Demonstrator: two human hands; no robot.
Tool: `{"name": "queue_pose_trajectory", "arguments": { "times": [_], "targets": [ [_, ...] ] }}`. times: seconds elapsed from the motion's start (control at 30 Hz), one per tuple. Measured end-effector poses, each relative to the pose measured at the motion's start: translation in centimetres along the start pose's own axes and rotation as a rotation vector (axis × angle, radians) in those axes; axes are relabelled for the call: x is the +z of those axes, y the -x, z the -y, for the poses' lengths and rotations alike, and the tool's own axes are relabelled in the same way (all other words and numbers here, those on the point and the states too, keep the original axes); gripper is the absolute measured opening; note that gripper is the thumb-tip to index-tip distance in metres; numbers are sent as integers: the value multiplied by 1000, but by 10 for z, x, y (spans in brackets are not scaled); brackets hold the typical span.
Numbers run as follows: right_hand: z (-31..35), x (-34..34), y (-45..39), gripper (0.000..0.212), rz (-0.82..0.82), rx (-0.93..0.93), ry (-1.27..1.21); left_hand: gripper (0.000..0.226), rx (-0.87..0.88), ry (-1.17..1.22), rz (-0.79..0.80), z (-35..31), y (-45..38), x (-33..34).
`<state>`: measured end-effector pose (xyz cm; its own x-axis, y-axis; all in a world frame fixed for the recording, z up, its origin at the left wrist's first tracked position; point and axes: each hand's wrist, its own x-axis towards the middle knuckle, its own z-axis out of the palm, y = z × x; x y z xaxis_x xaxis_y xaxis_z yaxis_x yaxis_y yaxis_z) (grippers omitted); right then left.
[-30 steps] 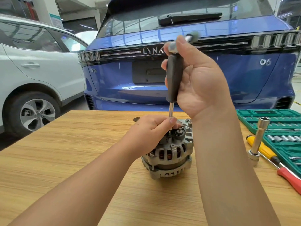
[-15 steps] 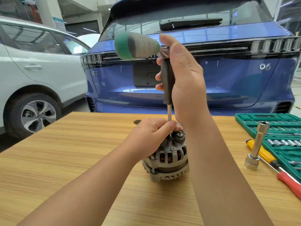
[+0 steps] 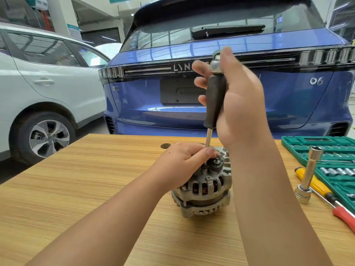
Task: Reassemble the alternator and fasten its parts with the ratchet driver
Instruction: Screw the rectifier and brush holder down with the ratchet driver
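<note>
Head view. Noted a grey cast-metal alternator with slotted housing (image 3: 203,191) standing upright on the pale wood-grain tabletop (image 3: 80,181), near the table's middle. Found the left hand (image 3: 184,162) curled over the alternator's top left, fingers closed around the lower end of a thin steel shaft where it met the housing — the exact contact point hidden under the thumb. Found the right hand (image 3: 240,100) raised above, wrapped shut around the black-handled ratchet driver with silver head (image 3: 215,100), handle near upright and tilted slightly right at the top, shaft running down into the left hand's grip. Head of the driver blurred.

Recorded to the right on the table: a long silver deep socket on a round base (image 3: 309,173), leaning; a yellow-handled screwdriver (image 3: 315,183) lying just behind it; a red-handled tool (image 3: 345,217) at the edge; an open green plastic socket-set case (image 3: 326,150). Beyond the table — a blue hatchback's rear (image 3: 192,116) and a white car (image 3: 48,89).
</note>
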<state>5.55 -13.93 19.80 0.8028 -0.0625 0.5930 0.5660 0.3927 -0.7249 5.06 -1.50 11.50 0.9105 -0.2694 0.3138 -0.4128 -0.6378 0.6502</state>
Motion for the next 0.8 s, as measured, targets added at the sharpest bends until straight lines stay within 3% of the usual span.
{"name": "queue_pose_trajectory", "arguments": {
  "times": [0.2, 0.27, 0.43, 0.67, 0.8],
  "targets": [
    [-1, -5, -3, 9, 85, 169, -362, 27, 5, 38, 3, 6, -2, 2],
    [-3, -7, -3, 16, 82, 92, -306, 23, -2, 106, 17, 8, -2, 3],
    [-12, -1, 0, 32, 113, -313, 207, 21, 5, 144, 37, 9, -3, 2],
    [-13, -1, 0, 36, 215, -150, 10, 21, 9, 135, 16, 8, -3, 4],
    [-12, 0, -3, 33, 188, -107, -12, 25, 21, 128, -10, 7, -2, 3]
  ]
}}
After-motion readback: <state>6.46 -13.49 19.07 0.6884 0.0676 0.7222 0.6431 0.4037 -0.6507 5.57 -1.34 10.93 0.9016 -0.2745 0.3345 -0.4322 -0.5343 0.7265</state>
